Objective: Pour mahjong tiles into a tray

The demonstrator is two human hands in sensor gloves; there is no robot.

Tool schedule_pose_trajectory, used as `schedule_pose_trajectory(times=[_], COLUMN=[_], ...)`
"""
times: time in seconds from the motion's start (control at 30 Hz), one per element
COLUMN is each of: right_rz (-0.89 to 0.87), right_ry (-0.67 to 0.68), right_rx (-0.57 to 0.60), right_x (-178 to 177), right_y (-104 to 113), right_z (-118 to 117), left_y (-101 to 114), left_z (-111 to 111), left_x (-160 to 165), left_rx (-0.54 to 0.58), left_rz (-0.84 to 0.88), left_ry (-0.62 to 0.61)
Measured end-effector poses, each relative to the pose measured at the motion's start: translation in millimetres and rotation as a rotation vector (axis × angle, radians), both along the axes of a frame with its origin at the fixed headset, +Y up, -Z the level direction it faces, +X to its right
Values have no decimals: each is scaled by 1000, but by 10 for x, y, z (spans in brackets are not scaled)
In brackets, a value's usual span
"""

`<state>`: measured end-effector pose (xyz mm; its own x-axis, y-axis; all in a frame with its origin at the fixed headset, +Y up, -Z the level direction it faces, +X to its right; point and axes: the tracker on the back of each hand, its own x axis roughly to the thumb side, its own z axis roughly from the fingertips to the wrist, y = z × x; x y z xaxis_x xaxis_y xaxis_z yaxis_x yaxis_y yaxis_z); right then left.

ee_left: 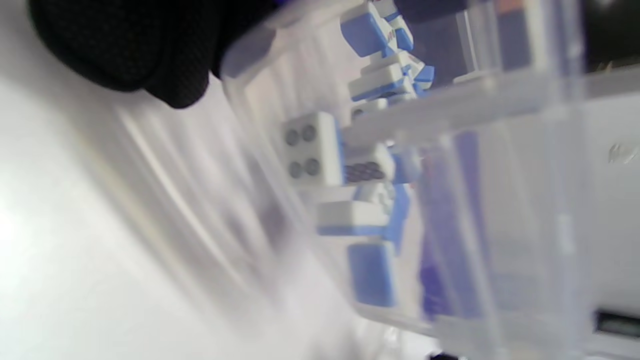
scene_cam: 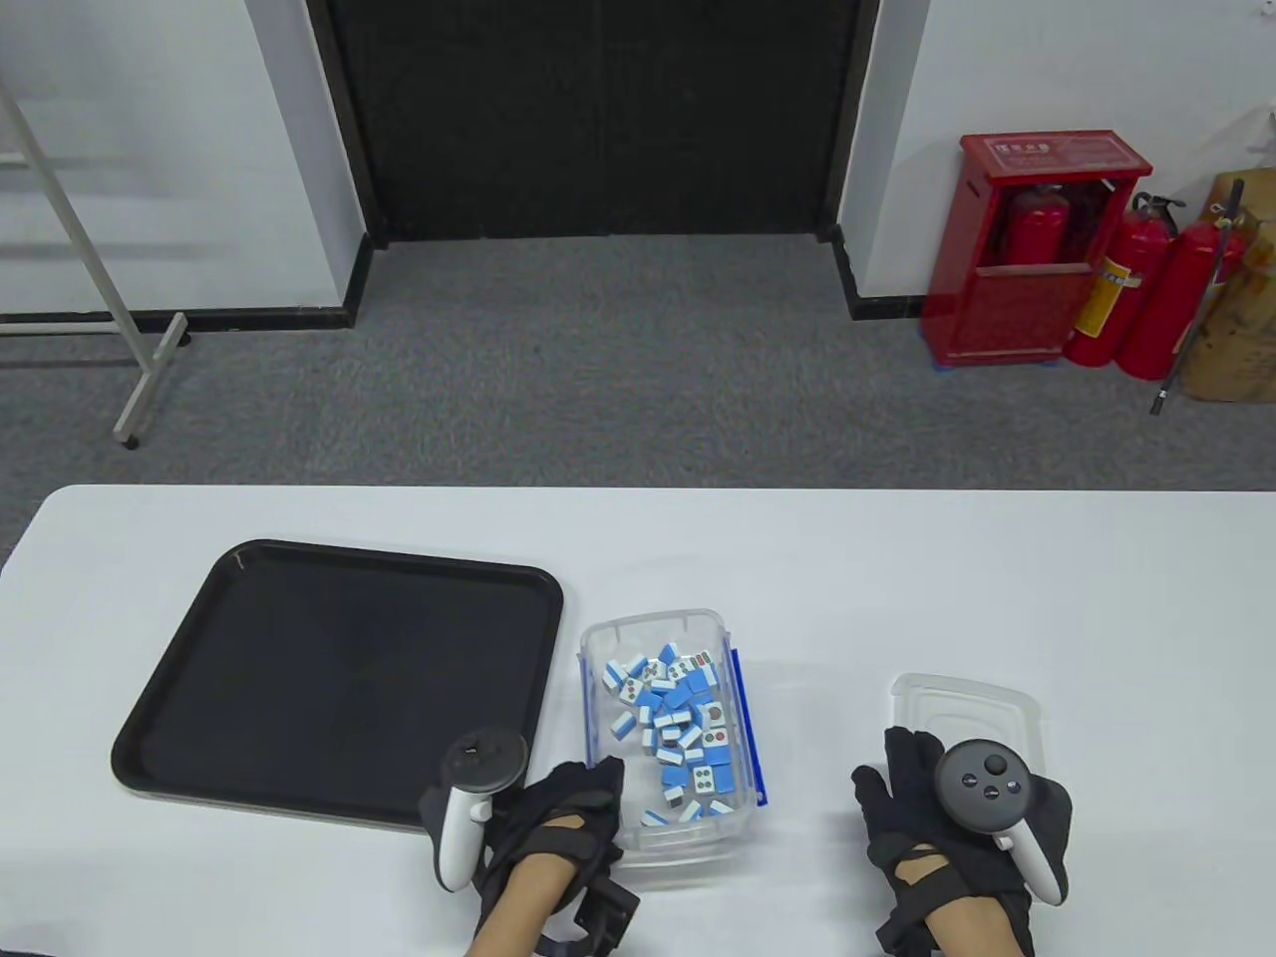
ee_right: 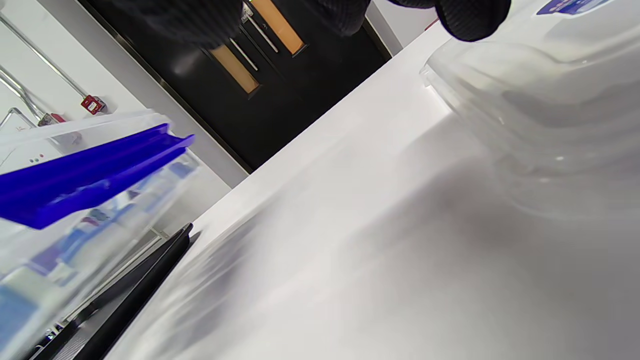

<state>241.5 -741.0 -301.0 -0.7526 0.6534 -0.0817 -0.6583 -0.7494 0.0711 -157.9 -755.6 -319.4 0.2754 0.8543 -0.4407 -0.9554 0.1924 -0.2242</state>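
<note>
1. Left hand touches the clear box's near-left corner; I cannot tell how firmly it grips
2. Right hand rests flat on the clear lid, holding nothing I can see
3. Mahjong tiles lie inside the box, just right of the black tray

- The table view is bright, evenly lit and sharp; the white tabletop shows only faint, soft shadows.
- The left wrist view is strongly blurred; the clear box looks smeared and hazy.
- The right wrist view is tilted, with a blurred foreground and a soft grey shadow below the grip.
</note>
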Motion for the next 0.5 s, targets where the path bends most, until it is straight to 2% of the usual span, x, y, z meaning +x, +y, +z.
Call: schedule_pose_trajectory(times=[0.1,0.27,0.43,0.5], right_rz=[5,15,35,39], right_ry=[3,18,56,72], right_rx=[2,14,20,16], right_x=[-6,-40,-125,-154], right_y=[5,29,60,69], right_z=[-1,-7,-14,-21], left_y=[76,32,-209,-226], left_z=[-70,-141,-74,-41], left_x=[-318,-865,-1315,-1431], left_rx=[14,23,162,121], left_rz=[29,201,271,313], left_ry=[64,148,268,319])
